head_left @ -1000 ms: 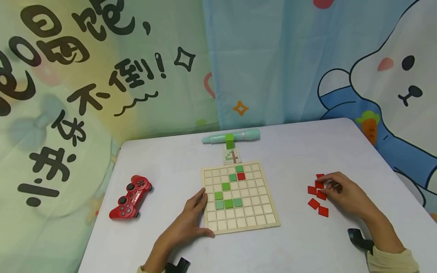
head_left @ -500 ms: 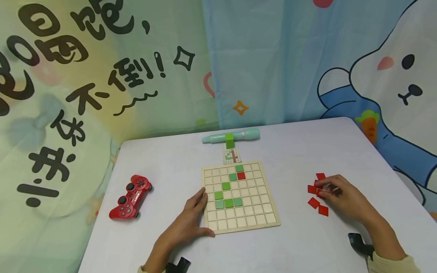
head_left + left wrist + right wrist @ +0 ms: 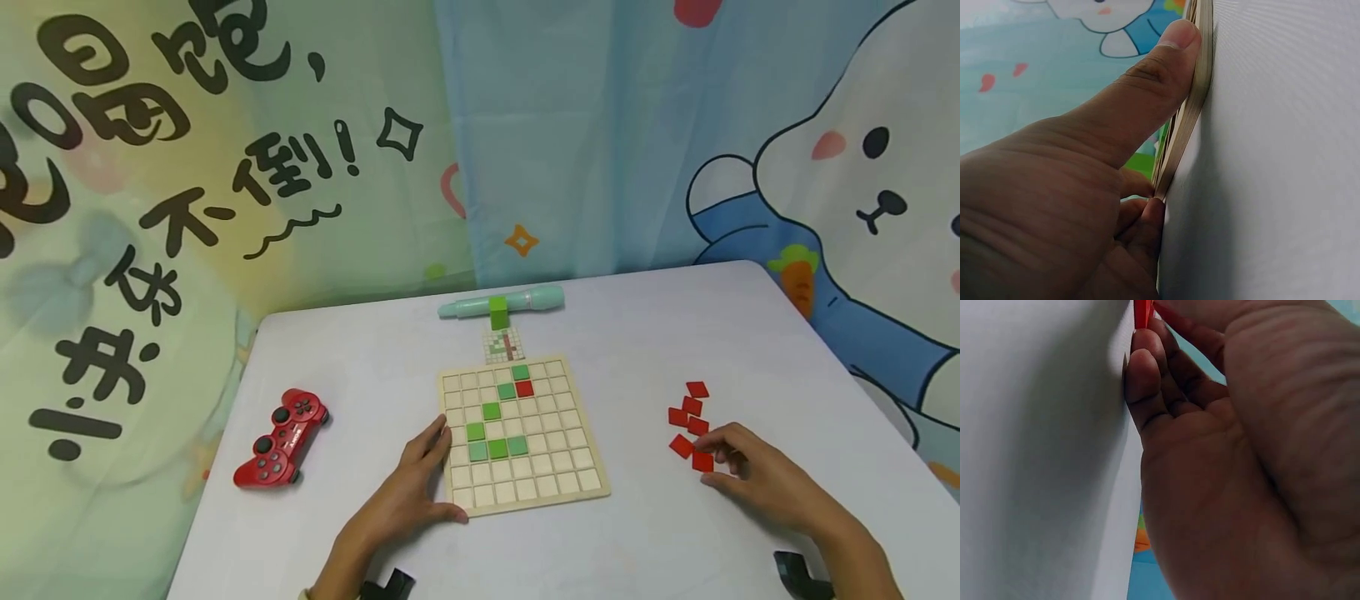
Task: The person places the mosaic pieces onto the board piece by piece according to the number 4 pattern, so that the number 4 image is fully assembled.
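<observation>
My left hand (image 3: 412, 479) grips the near left corner of a square wooden grid board (image 3: 547, 425). In the left wrist view, the thumb lies along the board's edge (image 3: 1188, 119), with curled fingers beside it. Several green tiles (image 3: 497, 448) and one red tile (image 3: 524, 388) sit in the grid. On the right of the table, my right hand (image 3: 768, 479) pinches the nearest loose red tile (image 3: 702, 462) between thumb and fingers. A red tile (image 3: 1142, 312) shows at the fingertips in the right wrist view, partly cut off. Several more red tiles (image 3: 692, 407) lie just beyond.
A red game controller (image 3: 283, 439) lies at left on the white table (image 3: 360, 358). Behind the board are a small pattern card (image 3: 503, 345), a green cube (image 3: 498, 313) and a mint-green marker pen (image 3: 536, 298). A printed curtain (image 3: 540, 133) hangs past the far edge.
My right hand has moved toward the near side, from the middle of the red tiles to the nearest one. My left hand stays at the board's corner. The head view has shifted slightly.
</observation>
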The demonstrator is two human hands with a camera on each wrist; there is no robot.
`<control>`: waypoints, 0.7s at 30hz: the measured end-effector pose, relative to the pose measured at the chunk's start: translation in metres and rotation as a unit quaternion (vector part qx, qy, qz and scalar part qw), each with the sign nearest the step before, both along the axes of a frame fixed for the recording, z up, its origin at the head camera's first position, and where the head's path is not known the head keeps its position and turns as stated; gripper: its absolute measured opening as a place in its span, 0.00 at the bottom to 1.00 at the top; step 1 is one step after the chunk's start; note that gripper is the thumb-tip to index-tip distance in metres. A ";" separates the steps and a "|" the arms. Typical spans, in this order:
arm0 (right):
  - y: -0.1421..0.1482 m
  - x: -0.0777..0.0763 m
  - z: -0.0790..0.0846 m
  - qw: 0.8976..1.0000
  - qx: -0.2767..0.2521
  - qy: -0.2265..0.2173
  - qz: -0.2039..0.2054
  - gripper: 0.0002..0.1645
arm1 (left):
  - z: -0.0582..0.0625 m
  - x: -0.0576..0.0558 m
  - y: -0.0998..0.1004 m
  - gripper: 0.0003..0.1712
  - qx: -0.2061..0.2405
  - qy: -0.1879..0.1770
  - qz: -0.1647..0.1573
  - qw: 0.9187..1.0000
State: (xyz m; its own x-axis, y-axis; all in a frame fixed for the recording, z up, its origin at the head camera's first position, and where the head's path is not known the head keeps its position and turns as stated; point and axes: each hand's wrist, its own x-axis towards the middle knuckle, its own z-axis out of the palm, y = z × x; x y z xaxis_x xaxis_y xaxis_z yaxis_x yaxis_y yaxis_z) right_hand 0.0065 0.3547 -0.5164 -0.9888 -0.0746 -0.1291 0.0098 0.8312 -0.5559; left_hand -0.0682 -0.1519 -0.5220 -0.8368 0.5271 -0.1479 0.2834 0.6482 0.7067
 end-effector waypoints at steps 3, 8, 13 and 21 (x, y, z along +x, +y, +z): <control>-0.001 -0.001 0.000 1.000 0.007 0.002 -0.002 0.29 | 0.000 0.000 0.000 0.73 0.002 -0.005 0.002 1.000; -0.007 -0.004 0.006 0.999 0.013 0.029 -0.003 0.28 | 0.000 0.000 -0.001 0.72 0.005 -0.007 -0.001 1.000; -0.029 -0.023 0.024 0.996 -0.023 0.084 0.032 0.26 | -0.001 -0.001 -0.001 0.72 0.007 -0.001 -0.002 1.000; -0.106 -0.079 0.033 0.980 -0.068 0.114 0.146 0.18 | -0.002 -0.001 0.000 0.72 0.004 0.010 -0.006 1.000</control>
